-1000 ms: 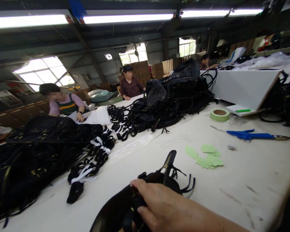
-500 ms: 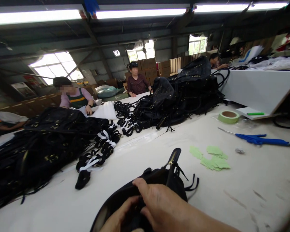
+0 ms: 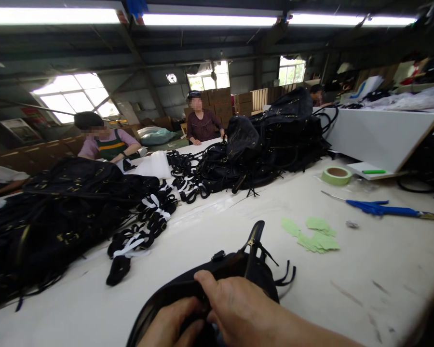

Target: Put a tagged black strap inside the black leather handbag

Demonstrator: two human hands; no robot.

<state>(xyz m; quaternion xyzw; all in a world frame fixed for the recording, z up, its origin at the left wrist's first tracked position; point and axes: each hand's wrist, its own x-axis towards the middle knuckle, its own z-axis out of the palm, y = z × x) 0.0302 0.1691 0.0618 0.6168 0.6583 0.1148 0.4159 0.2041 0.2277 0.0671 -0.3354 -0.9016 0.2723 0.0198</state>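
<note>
A black bag (image 3: 269, 277) with a brass-coloured zip and dangling cords stands on the table right in front of me, its mouth turned toward me. My right hand (image 3: 235, 303) grips the bag's upper edge, thumb over the rim and fingers curled inside. Down in the opening, my left hand (image 3: 169, 320) has its fingers bent against the bag's inner side, close to the right fingertips. What lies between the fingertips is hidden in the dark interior.
Black bags (image 3: 79, 202) heap up at left, more bags (image 3: 264, 144) at the back. Bundled black straps (image 3: 155, 212) lie between. Right: green paper pieces (image 3: 316, 238), green tape roll (image 3: 336, 176), blue-handled tool (image 3: 379, 208), white board (image 3: 372, 137). Co-workers sit across the table.
My left hand has come up slightly within the bag's opening, while the right keeps its hold on the rim. Across the table, the left co-worker's arm has drawn back. The view has shifted slightly.
</note>
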